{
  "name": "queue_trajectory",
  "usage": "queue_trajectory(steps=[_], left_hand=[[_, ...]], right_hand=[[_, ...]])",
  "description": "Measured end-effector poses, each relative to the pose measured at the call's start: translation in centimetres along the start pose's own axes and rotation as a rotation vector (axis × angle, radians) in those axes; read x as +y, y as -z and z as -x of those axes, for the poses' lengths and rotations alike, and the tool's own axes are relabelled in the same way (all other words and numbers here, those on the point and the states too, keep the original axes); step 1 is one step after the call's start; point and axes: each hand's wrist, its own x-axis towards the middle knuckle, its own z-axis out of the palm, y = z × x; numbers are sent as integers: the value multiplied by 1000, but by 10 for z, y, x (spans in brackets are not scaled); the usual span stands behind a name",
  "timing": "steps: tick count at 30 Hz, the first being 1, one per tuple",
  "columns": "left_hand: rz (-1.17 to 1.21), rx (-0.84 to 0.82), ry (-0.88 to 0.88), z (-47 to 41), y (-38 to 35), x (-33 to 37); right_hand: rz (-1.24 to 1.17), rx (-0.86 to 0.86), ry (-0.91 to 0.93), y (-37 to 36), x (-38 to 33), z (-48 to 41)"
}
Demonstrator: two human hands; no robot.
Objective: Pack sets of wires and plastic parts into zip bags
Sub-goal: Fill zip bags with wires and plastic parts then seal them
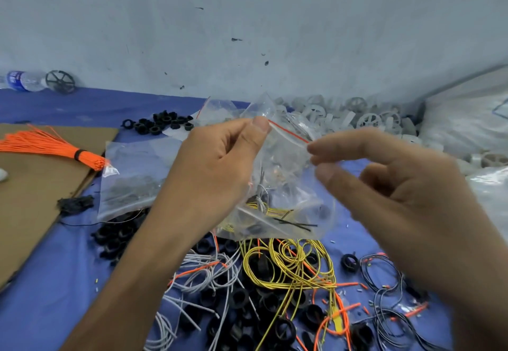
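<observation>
The left hand (220,163) pinches the zip bag (286,185), held over the loose yellow wires (288,265), at the left end of its red zip strip (288,132). The strip runs rightward to the blurred fingertips (312,145) of the right hand (398,185); whether they grip it I cannot tell.

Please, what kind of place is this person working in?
Probably a packing workshop: yellow wires and black plastic rings lie heaped on a blue cloth, white plastic wheels pile against the wall, and the left hand holds a zip bag.
</observation>
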Motion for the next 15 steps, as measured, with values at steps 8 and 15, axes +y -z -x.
queue_trajectory(steps=[8, 15], left_hand=[[79, 85, -15, -3, 6, -4], [189, 139, -37, -6, 5, -3]], right_hand=[[-127, 254, -95, 24, 15, -5], [-111, 270, -94, 25, 27, -8]])
